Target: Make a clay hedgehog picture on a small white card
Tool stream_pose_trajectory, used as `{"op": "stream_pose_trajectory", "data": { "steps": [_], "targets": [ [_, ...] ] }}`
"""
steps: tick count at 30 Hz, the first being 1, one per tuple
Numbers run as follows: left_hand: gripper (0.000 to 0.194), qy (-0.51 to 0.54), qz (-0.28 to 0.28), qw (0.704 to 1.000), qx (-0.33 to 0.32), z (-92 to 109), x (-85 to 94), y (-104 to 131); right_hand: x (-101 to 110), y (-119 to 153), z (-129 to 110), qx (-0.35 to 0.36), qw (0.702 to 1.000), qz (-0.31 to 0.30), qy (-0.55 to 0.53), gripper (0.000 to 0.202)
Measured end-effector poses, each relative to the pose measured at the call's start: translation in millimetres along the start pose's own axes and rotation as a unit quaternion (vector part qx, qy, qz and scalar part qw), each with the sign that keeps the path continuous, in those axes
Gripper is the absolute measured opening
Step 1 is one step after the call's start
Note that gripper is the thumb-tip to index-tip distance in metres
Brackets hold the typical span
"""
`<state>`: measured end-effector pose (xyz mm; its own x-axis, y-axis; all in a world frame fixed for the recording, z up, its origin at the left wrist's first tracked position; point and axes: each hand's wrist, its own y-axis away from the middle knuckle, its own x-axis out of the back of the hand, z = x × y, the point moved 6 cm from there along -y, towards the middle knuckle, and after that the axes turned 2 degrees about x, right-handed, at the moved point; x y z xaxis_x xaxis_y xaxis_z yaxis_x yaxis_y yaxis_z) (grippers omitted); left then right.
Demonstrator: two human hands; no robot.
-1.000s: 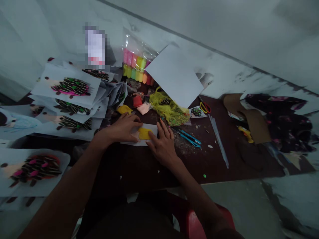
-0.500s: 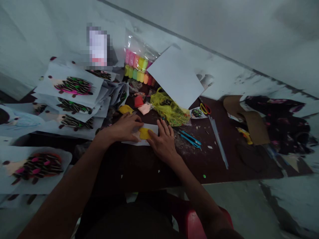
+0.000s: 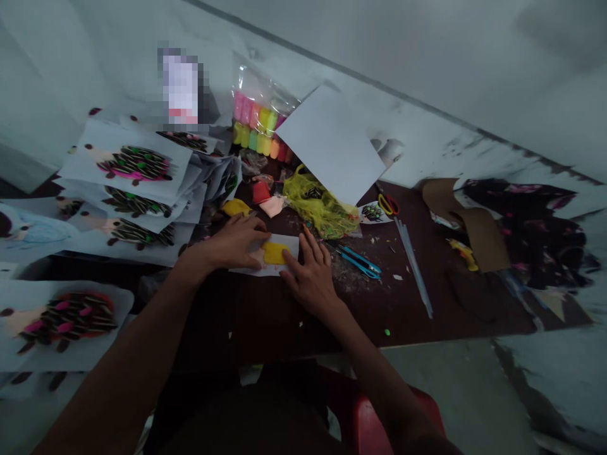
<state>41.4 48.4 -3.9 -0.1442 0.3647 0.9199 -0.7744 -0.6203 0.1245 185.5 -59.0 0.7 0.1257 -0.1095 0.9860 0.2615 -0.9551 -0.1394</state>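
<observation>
A small white sheet of paper [image 3: 256, 272] lies flat on the dark table, with a flattened patch of yellow modelling clay [image 3: 274, 253] on it. Beside that patch is a pale, skin-toned area. My left hand [image 3: 237, 242] rests on the paper's left part, fingers stretched out and thumb near the pale area. From the right, my right hand [image 3: 310, 272] lies over the paper's edge with its fingers spread, the thumb side at the yellow clay's right edge. Neither hand grips anything. Beyond my left fingertips sits a lump of yellow clay [image 3: 236, 206].
Stacked hedgehog pictures [image 3: 135, 165] fill the left. Behind are a pack of coloured clay [image 3: 256, 129], a large white sheet [image 3: 332, 142] and a yellow net bag [image 3: 320, 208]. A blue cutter [image 3: 359, 261], scissors [image 3: 389, 203] and clear sticks [image 3: 414, 268] lie right.
The yellow clay has spread into a broader, more rectangular patch. My right thumb has shifted slightly to the clay's right edge. The whole view has moved a little.
</observation>
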Motion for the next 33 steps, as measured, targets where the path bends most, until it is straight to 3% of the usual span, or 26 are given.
{"op": "stream_pose_trajectory", "data": {
  "steps": [15, 33],
  "targets": [
    [0.061, -0.015, 0.008, 1.000, 0.003, -2, -2.1, -2, 0, -14, 7, -0.028, 1.000, -0.002, -0.002, 0.036],
    [0.060, -0.021, 0.008, 1.000, 0.003, -3, -3.7, -3, 4, -3, 4, -0.011, 1.000, 0.015, 0.001, 0.035]
  ]
}}
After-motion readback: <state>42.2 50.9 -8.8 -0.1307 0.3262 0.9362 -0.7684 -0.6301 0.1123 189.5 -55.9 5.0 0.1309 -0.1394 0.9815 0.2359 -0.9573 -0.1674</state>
